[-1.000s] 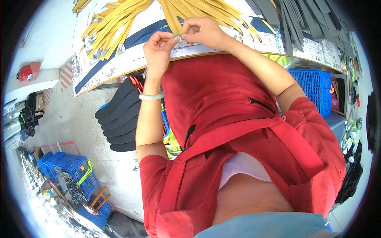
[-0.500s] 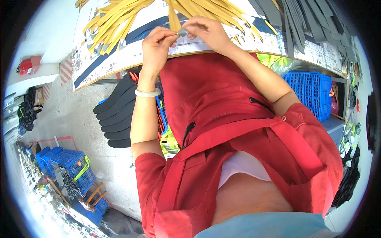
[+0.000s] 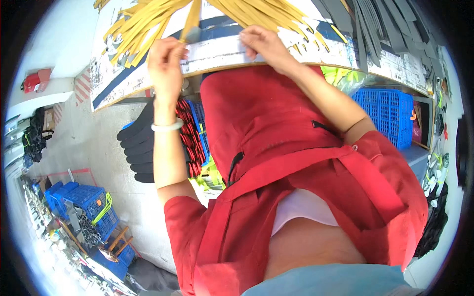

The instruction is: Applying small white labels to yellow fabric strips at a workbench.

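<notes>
My left hand [image 3: 166, 61] pinches the near end of a yellow strap [image 3: 193, 18] at the front part of the worktable. A small grey piece [image 3: 193, 34] shows blurred at that strap end, beside my fingertips. My right hand [image 3: 266, 45] hovers over the table edge to the right, apart from the strap. Its fingers are loosely bent, and nothing shows between them. More yellow straps [image 3: 143, 32] fan out to the left, several with grey ends, and another bundle of yellow straps [image 3: 264, 14] spreads to the right.
The white worktable [image 3: 217, 52] has dark blue stripes. Grey straps [image 3: 368, 29] hang over its right side. Blue crates [image 3: 382, 116] stand below at right. Black curved pieces [image 3: 143, 148] and red-and-black pieces [image 3: 191, 138] sit below at left. More blue crates [image 3: 91, 202] stand on the floor.
My hands were together at the strap's grey end. My left hand has moved left with the strap, and my right hand has come away from it slightly to the right.
</notes>
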A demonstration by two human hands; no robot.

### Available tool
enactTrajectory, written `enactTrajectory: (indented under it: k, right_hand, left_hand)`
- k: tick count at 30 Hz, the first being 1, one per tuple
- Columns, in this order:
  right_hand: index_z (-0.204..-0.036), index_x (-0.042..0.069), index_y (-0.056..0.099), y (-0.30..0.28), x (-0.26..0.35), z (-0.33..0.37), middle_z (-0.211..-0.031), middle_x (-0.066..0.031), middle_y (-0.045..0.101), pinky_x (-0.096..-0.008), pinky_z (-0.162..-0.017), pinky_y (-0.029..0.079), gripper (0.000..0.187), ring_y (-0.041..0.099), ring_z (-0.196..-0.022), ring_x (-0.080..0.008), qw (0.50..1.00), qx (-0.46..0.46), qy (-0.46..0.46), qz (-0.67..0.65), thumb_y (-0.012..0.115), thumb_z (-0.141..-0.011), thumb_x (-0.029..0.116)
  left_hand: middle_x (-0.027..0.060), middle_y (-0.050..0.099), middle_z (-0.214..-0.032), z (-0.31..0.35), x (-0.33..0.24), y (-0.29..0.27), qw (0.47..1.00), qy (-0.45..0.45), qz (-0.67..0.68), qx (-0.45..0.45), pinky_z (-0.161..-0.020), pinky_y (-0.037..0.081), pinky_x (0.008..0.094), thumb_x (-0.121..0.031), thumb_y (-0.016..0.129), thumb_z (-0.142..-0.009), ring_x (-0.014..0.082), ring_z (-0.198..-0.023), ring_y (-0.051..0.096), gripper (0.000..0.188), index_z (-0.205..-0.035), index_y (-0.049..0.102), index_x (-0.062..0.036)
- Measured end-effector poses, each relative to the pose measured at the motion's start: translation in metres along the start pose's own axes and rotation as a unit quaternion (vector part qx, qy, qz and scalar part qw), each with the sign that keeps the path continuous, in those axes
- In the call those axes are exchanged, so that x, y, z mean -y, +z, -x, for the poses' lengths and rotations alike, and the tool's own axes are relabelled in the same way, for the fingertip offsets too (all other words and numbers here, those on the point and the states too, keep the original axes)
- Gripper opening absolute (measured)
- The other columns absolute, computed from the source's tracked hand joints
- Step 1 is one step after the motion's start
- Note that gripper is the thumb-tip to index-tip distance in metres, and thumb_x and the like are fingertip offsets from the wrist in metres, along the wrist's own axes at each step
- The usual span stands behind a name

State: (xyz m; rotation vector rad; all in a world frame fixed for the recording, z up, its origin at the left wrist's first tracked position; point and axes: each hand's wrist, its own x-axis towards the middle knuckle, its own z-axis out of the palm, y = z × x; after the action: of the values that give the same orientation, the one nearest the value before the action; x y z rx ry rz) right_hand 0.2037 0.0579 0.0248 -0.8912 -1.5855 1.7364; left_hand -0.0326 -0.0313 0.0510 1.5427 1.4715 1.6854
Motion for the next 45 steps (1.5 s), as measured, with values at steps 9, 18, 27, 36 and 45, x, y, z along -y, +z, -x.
enactTrajectory:
  k: [9,18,27,36,45]
  right_hand:
    - [-0.084,0.006,0.063,0.022,0.013,-0.011,-0.067,0.0030,0.053,-0.0207,-0.056,0.040,0.023,0.049,-0.062,-0.0044,0.996,0.046,0.000,-0.071,0.064,-0.090,0.028]
    - [-0.097,0.006,0.063,-0.028,0.011,0.049,-0.084,-0.0038,0.061,-0.0257,-0.067,0.046,0.011,0.058,-0.074,-0.0137,0.945,0.048,-0.139,0.293,0.059,-0.091,0.013]
    - [-0.107,0.014,0.067,-0.077,0.026,0.044,-0.114,-0.0045,0.057,-0.0384,-0.096,0.039,0.031,0.052,-0.111,-0.0262,0.746,-0.058,-0.167,0.642,0.068,-0.076,0.008]
    - [-0.106,0.012,0.069,-0.069,0.005,0.035,-0.106,-0.0069,0.061,-0.0342,-0.083,0.048,0.029,0.058,-0.098,-0.0246,0.835,-0.128,-0.290,0.449,0.066,-0.078,0.003]
    - [-0.097,0.004,0.060,-0.028,0.007,0.027,-0.090,-0.0101,0.061,-0.0339,-0.070,0.050,0.018,0.061,-0.080,-0.0295,0.837,-0.101,-0.314,0.436,0.063,-0.079,0.003]
  left_hand:
    - [0.0091,0.058,-0.086,0.015,-0.011,0.044,0.997,-0.053,0.007,0.059,-0.066,0.050,0.0264,0.006,0.061,-0.084,0.0158,-0.067,0.059,0.005,-0.080,0.060,0.0023]
    - [0.0126,0.064,-0.101,0.013,0.022,-0.086,0.944,-0.033,-0.080,-0.318,-0.076,0.055,0.0316,-0.007,0.063,-0.089,0.0197,-0.086,0.065,0.029,-0.115,0.055,0.0004]
    - [0.0075,0.063,-0.083,0.058,0.020,0.115,0.986,-0.106,0.003,0.132,-0.061,0.048,0.0251,-0.002,0.061,-0.087,0.0123,-0.067,0.060,0.009,-0.094,0.066,-0.0004]
    - [0.0072,0.059,-0.095,0.040,0.002,0.150,0.977,-0.162,0.104,0.087,-0.060,0.049,0.0220,0.004,0.065,-0.083,0.0094,-0.073,0.059,0.012,-0.095,0.063,0.0025]
    - [0.0047,0.059,-0.092,0.035,0.003,0.133,0.976,-0.119,0.180,-0.018,-0.065,0.052,0.0205,0.011,0.067,-0.078,0.0100,-0.077,0.060,0.018,-0.093,0.061,0.0008]
